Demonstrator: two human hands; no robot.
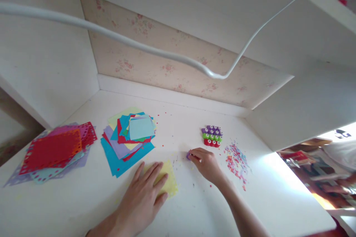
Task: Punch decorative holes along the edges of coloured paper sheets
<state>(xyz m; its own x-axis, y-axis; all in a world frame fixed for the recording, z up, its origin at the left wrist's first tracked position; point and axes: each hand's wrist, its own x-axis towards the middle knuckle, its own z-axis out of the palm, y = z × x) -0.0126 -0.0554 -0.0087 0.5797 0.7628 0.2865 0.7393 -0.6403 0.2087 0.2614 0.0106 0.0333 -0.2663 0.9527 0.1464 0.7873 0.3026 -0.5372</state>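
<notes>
My left hand (144, 196) lies flat with its fingers spread on a yellow sheet of paper (170, 177), whose right edge looks ragged. To the right of that sheet, my right hand (204, 161) has its fingers closed on a small purple paper punch (188, 155) at the table surface. Behind the right hand stand rows of small punches (213, 136) in purple, green and red with round white tops. Tiny coloured paper bits (236, 161) lie heaped to their right, and a few more are scattered between the hands.
A stack of uncut coloured paper (141, 127) lies behind my left hand. Farther left is a pile of sheets with punched edges (55, 148). A white cable (167, 53) crosses above the white table (194, 214). Part of another person (340, 155) shows at right.
</notes>
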